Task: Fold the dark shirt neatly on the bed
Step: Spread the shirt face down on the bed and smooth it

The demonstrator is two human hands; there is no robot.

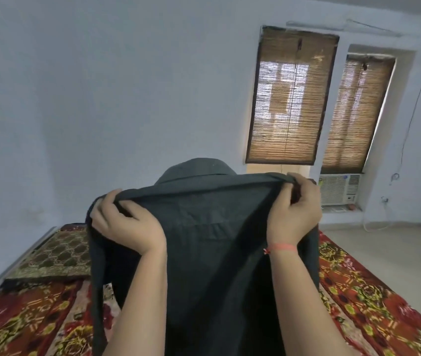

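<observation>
I hold the dark shirt (212, 242) up in the air in front of me, above the bed (374, 291). Its collar rises at the top middle and its body hangs straight down between my forearms. My left hand (127, 224) grips the shirt's left shoulder. My right hand (294, 211) pinches the right shoulder, with a red thread around that wrist. The shirt's lower part runs out of view at the bottom and hides the middle of the bed.
The bed carries a red and yellow flowered cover, with a brown patterned pillow (55, 255) at its far left by the wall. Two windows with bamboo blinds (291, 98) and an air conditioner (338, 188) stand at the back right. Bare floor (397, 253) lies right of the bed.
</observation>
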